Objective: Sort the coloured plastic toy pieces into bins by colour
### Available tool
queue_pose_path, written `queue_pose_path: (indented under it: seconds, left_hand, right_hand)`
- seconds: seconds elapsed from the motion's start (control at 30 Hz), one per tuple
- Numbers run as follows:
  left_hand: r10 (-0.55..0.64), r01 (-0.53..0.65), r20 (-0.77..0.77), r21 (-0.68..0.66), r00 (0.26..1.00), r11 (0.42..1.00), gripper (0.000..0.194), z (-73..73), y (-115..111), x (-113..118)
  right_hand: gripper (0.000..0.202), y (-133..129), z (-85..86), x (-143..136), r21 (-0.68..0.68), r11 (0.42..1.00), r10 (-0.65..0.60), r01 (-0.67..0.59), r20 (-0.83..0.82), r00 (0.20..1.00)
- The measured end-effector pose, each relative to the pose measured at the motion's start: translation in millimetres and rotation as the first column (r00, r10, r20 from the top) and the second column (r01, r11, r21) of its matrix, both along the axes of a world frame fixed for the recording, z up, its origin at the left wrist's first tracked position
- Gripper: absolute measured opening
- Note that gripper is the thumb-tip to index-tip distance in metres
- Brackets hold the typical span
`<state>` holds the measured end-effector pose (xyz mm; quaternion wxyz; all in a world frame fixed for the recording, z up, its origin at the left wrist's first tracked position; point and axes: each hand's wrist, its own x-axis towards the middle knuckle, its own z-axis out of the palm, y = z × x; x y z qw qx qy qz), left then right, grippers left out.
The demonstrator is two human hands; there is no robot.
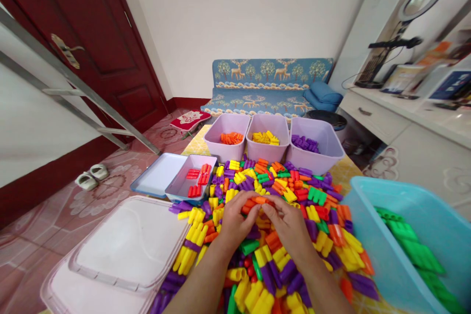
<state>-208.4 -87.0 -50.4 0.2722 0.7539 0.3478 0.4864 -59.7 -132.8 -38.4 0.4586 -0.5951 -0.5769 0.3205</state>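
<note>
Over a heap of plastic tube pieces in yellow, purple, orange, green and red, my left hand (237,217) and my right hand (285,223) meet. Between them they grip orange plastic pieces (262,200), with thumbs and fingers pressed around both ends. Fingers partly cover these pieces, so I cannot tell whether they are joined. Just below my hands lie green pieces (250,246) and yellow and purple pieces (265,265) fitted together.
Behind the heap stand three lilac bins holding orange (231,138), yellow (265,138) and purple pieces (305,143). A small tray (176,184) at left holds red pieces. Pale lids (121,245) lie front left. A blue bin (368,235) with green pieces stands right.
</note>
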Motion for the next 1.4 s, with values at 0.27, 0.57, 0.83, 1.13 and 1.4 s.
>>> queue_pose_path:
  seconds: [0.27,0.57,0.83,1.13,1.4]
  left_hand:
    - [0.233,-0.240,0.079,0.095,0.969,0.966,0.016,43.3,-16,-16]
    - [0.509,-0.528,0.151,0.349,0.847,0.774,0.026,139.5,102,-29]
    - [0.387,-0.327,-0.321,0.227,0.864,0.917,0.065,100.7,160,-11]
    - [-0.016,-0.034,-0.619,-0.069,0.786,0.997,0.061,36.2,36,-20]
    - [-0.012,-0.008,-0.734,-0.024,0.679,1.000,0.071,29.3,40,-5]
  right_hand:
    - [0.042,-1,2.6,-1,0.016,0.999,-0.042,0.044,-0.085,0.996]
    - [0.041,-2,5.5,7,0.048,0.995,-0.079,0.086,-0.124,0.989]
    - [0.041,-2,13.2,11,0.076,0.991,-0.104,0.112,-0.102,0.989]
    - [0.032,-2,7.6,54,-0.056,0.992,-0.089,0.110,0.298,0.950]
    - [0.034,-1,0.9,48,-0.086,0.996,0.006,0.032,0.409,0.912]
